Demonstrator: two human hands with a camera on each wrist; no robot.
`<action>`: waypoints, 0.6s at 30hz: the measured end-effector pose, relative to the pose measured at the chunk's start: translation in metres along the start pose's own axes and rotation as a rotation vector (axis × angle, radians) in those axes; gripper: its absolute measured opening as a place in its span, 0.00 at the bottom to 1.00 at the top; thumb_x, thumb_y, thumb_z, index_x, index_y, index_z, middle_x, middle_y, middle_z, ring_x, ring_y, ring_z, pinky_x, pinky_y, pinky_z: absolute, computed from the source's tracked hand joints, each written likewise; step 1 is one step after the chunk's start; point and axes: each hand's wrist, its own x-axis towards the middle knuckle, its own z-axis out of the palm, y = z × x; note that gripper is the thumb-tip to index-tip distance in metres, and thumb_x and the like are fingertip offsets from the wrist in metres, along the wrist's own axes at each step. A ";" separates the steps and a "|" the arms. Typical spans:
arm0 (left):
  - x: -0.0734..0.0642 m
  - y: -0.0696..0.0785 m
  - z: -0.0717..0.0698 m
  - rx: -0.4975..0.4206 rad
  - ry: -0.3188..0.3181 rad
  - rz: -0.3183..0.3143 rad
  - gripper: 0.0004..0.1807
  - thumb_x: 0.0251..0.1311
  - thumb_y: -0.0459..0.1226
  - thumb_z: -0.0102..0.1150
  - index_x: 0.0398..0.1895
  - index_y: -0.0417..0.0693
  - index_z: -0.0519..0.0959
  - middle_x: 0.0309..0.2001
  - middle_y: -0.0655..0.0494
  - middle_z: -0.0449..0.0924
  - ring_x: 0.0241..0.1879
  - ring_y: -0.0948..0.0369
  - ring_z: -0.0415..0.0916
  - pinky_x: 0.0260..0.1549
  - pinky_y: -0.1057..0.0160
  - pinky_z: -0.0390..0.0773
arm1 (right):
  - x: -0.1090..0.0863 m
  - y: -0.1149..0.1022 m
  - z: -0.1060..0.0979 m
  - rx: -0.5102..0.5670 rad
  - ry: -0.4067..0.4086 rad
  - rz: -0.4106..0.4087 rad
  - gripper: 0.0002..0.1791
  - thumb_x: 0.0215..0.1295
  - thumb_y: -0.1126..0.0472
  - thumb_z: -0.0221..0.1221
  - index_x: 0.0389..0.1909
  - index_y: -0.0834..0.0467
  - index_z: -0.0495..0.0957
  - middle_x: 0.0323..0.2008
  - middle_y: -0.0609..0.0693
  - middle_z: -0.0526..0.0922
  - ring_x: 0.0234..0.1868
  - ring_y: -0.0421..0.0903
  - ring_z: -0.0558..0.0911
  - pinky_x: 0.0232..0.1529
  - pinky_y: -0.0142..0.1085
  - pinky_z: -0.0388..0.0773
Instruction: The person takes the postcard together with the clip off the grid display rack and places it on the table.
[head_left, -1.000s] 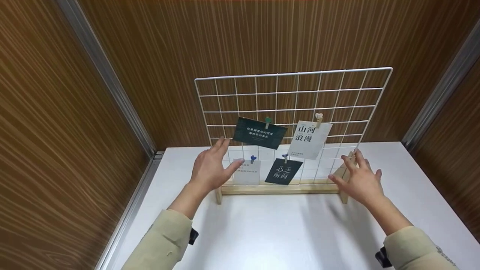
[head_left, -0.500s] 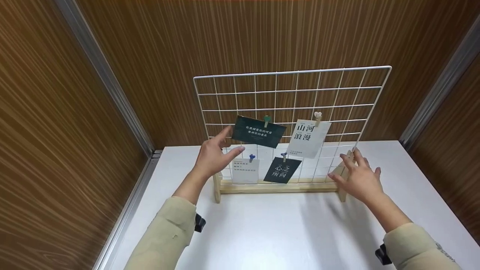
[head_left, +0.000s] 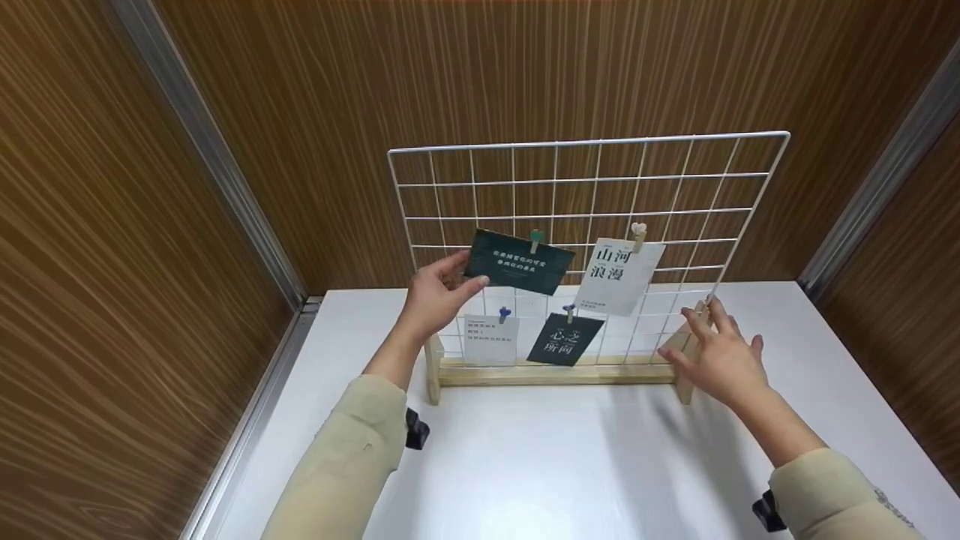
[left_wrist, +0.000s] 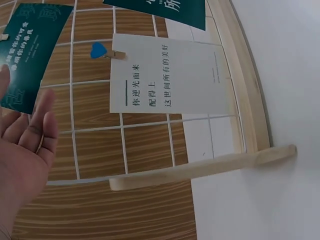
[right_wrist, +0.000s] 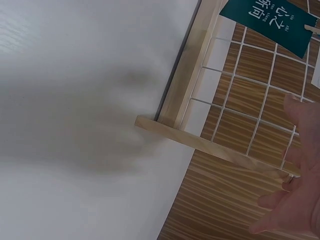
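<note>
A white wire grid point(head_left: 589, 142) stands upright in a wooden base point(head_left: 555, 377). Clipped to its upper part, a dark green card point(head_left: 517, 262) hangs tilted from a clothespin with a green heart point(head_left: 536, 236). My left hand point(head_left: 433, 298) pinches this card's left edge, thumb in front and the fingertips partly hidden behind. At the grid's right side, my right hand point(head_left: 727, 362) has its fingers spread, fingertips at the edge wire and the wooden upright point(right_wrist: 215, 150). Below the green card hang a white card point(left_wrist: 167, 75) and a black-looking card point(head_left: 564, 341), each on a blue-heart clothespin.
To the upper right, a white card point(head_left: 619, 277) hangs from a clothespin with a white heart point(head_left: 638, 231). The stand rests near the back of a white table point(head_left: 525, 457). A wood-grain panel point(head_left: 480, 75) rises behind, with side panels left and right.
My left hand has moved up and right along the grid, from spread fingers at its left side to the green card's left edge. The right hand stays at the grid's right edge.
</note>
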 end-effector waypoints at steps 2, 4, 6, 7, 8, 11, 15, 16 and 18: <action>0.002 -0.001 0.002 -0.068 0.024 -0.022 0.31 0.71 0.45 0.70 0.74 0.51 0.76 0.67 0.52 0.81 0.63 0.56 0.81 0.63 0.56 0.78 | 0.000 0.000 0.000 0.004 -0.003 0.001 0.49 0.71 0.33 0.63 0.80 0.60 0.61 0.81 0.73 0.45 0.75 0.80 0.56 0.62 0.86 0.45; 0.005 -0.003 0.004 -0.140 0.044 -0.042 0.27 0.70 0.42 0.71 0.70 0.49 0.78 0.62 0.52 0.84 0.60 0.56 0.83 0.63 0.56 0.79 | 0.000 0.000 0.000 0.007 -0.006 0.004 0.49 0.71 0.33 0.63 0.81 0.60 0.60 0.81 0.73 0.45 0.75 0.80 0.55 0.62 0.86 0.44; 0.006 -0.003 0.005 -0.202 0.059 -0.063 0.25 0.70 0.40 0.71 0.68 0.49 0.81 0.58 0.53 0.87 0.56 0.57 0.85 0.62 0.55 0.80 | 0.001 0.000 0.000 0.009 -0.011 0.007 0.50 0.71 0.33 0.63 0.81 0.60 0.60 0.81 0.73 0.45 0.76 0.79 0.55 0.63 0.86 0.44; 0.007 -0.003 0.005 -0.227 0.064 -0.073 0.24 0.69 0.39 0.71 0.67 0.49 0.81 0.57 0.53 0.87 0.54 0.57 0.86 0.61 0.55 0.80 | 0.001 0.000 0.000 0.008 -0.012 0.009 0.50 0.71 0.33 0.63 0.81 0.60 0.60 0.81 0.73 0.44 0.76 0.79 0.55 0.63 0.86 0.44; 0.007 -0.004 0.006 -0.242 0.068 -0.081 0.23 0.69 0.39 0.72 0.65 0.49 0.82 0.56 0.54 0.88 0.53 0.57 0.86 0.61 0.54 0.81 | 0.001 0.000 0.000 0.008 -0.013 0.009 0.50 0.71 0.33 0.63 0.81 0.60 0.60 0.81 0.73 0.44 0.76 0.79 0.55 0.63 0.86 0.44; 0.008 -0.003 0.007 -0.269 0.067 -0.087 0.20 0.69 0.38 0.72 0.63 0.51 0.84 0.52 0.55 0.89 0.50 0.57 0.88 0.59 0.53 0.81 | 0.000 -0.001 -0.001 0.008 -0.013 0.009 0.50 0.71 0.33 0.63 0.81 0.60 0.60 0.81 0.73 0.44 0.76 0.79 0.55 0.63 0.86 0.44; 0.010 -0.003 0.009 -0.280 0.062 -0.066 0.16 0.69 0.37 0.71 0.59 0.51 0.85 0.48 0.55 0.90 0.46 0.56 0.89 0.54 0.53 0.81 | -0.001 -0.001 -0.001 0.006 -0.013 0.007 0.50 0.71 0.32 0.62 0.81 0.59 0.60 0.81 0.73 0.44 0.76 0.78 0.54 0.63 0.86 0.44; 0.011 -0.004 0.010 -0.283 0.063 -0.063 0.15 0.69 0.37 0.71 0.58 0.51 0.85 0.47 0.55 0.90 0.45 0.55 0.89 0.53 0.53 0.82 | -0.001 -0.001 -0.001 0.006 -0.013 0.005 0.50 0.71 0.32 0.61 0.81 0.59 0.60 0.81 0.73 0.44 0.77 0.78 0.54 0.63 0.86 0.44; 0.012 -0.005 0.011 -0.289 0.066 -0.059 0.14 0.70 0.37 0.71 0.57 0.51 0.86 0.46 0.54 0.90 0.43 0.55 0.89 0.51 0.54 0.82 | -0.001 -0.001 -0.001 0.005 -0.014 0.006 0.50 0.72 0.32 0.61 0.81 0.59 0.60 0.81 0.73 0.44 0.77 0.78 0.54 0.63 0.86 0.44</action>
